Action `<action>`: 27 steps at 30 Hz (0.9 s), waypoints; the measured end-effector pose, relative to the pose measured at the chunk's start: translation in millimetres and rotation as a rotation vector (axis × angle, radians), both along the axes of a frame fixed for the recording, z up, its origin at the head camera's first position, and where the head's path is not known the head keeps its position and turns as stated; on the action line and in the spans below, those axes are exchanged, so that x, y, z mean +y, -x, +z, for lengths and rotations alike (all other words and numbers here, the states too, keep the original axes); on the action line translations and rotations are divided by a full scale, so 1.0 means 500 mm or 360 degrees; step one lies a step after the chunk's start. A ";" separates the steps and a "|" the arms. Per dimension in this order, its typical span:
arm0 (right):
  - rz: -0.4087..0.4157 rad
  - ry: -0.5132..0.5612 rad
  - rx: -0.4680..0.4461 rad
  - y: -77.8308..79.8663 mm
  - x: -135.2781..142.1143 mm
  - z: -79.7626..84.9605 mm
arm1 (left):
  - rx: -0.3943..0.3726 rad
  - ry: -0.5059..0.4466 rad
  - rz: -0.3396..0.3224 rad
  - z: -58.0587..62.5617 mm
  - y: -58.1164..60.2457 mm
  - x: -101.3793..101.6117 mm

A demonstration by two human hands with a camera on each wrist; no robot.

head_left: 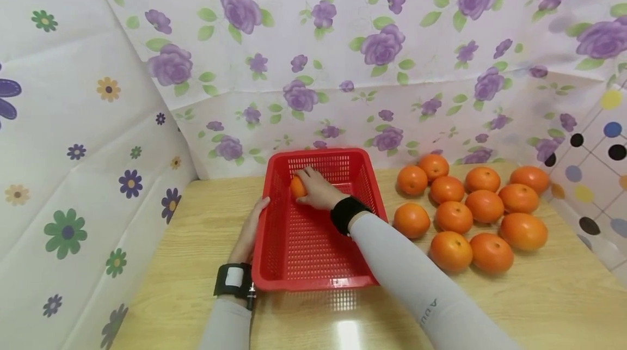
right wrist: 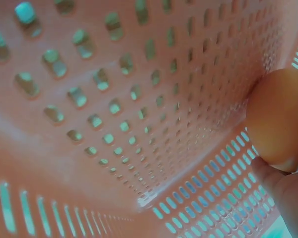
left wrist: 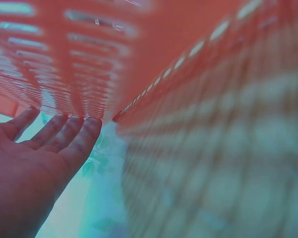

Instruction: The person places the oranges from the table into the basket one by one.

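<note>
head view: the right hand (head_left: pixel 318 190) grips an orange fruit (head_left: pixel 296 189) at far left inside a red basket (head_left: pixel 313 284). left wrist: the left hand (left wrist: pixel 39 161), outstretched, touches the basket's outside. right wrist: the fruit looks firm, slippery; best cupped around its sides.

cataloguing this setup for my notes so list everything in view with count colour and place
Table: 1, pale wood, foreground
Basket: 1, red, centre
Held fruit: 1, orange, inside the basket
Loose fruits: 12, orange, on the table, right of the basket
Rose-print cloth: 1, white with purple, back
Daisy-print cloth: 1, white, left
Dotted sheet: 1, white, right
Wristbands: 2, black, one per wrist
Sleeves: 2, grey, bottom
Left hand: 1, bare, against basket's left side
Right hand: 1, bare, gripping held fruit
</note>
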State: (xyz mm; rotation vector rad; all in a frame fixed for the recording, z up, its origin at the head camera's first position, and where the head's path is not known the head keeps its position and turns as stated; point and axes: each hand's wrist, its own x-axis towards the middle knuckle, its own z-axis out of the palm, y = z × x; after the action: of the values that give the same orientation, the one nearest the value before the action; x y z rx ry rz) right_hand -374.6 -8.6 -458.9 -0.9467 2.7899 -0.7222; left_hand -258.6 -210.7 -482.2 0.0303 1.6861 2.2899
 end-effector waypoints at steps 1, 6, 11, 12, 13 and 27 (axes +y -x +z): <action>0.0013 -0.0014 0.0033 -0.001 -0.002 -0.003 | 0.0008 0.0008 0.0013 -0.002 0.001 0.000; 0.0045 -0.0074 0.0142 -0.012 -0.008 -0.004 | 0.0024 0.0050 0.0071 -0.007 0.003 0.001; 0.0043 -0.0058 0.0137 -0.022 -0.007 0.006 | 0.0031 0.0047 0.0058 -0.007 0.002 0.003; 0.0042 -0.0056 0.0131 -0.022 -0.007 0.007 | 0.0034 0.0047 0.0054 -0.007 0.002 0.004; 0.0042 -0.0055 0.0124 -0.023 -0.006 0.007 | 0.0035 0.0044 0.0039 -0.006 0.001 0.004; 0.0023 -0.0027 0.0048 -0.021 -0.003 0.013 | 0.0020 0.0031 0.0006 -0.007 -0.001 0.002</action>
State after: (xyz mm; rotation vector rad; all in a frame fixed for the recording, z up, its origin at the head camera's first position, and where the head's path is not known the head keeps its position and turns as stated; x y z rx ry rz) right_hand -364.3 -10.2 -452.5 -0.9818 2.8074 -0.6873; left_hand -258.0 -209.6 -485.5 0.0375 1.7158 2.2803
